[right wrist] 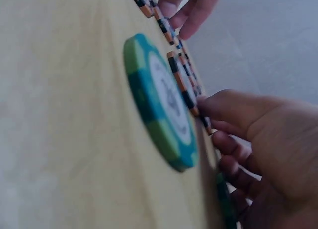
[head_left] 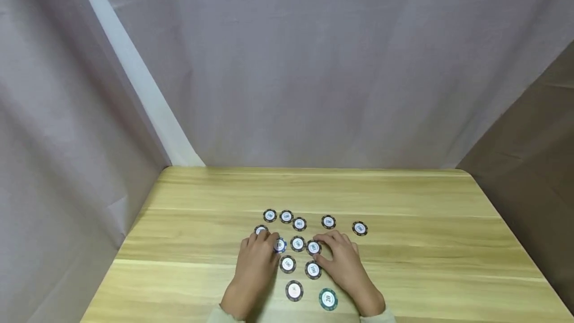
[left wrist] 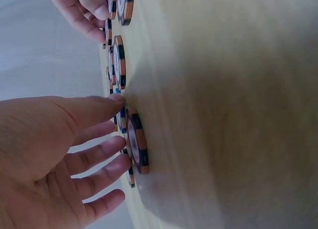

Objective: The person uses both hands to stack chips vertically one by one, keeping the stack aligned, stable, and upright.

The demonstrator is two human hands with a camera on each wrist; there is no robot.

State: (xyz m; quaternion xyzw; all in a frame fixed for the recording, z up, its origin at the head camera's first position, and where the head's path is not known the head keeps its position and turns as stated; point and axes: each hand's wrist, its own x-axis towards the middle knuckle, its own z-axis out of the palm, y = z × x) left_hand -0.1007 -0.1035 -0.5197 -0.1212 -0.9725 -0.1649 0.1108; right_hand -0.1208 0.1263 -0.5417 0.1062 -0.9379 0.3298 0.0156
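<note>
My left hand (head_left: 255,263) is over the left of a spread of poker chips, thumb and index finger at opposite edges of a blue poker chip (head_left: 280,245) marked 10. A black-and-brown chip (head_left: 260,230) shows partly beyond its fingers. In the left wrist view another brown-edged chip (left wrist: 137,142) lies near the fingertips. My right hand (head_left: 344,263) pinches the rim of a black 100 chip (head_left: 314,247) between thumb and index finger. Just below its thumb lies another black 100 chip (head_left: 313,269). Between the hands sits a further black chip (head_left: 298,243).
Several black 100 chips lie farther back, among them one chip (head_left: 270,215) at left and another (head_left: 359,228) at right. Nearer me are a black chip (head_left: 294,290) and a green 20 chip (head_left: 328,299). Grey curtains (head_left: 314,64) border the wooden table (head_left: 426,213).
</note>
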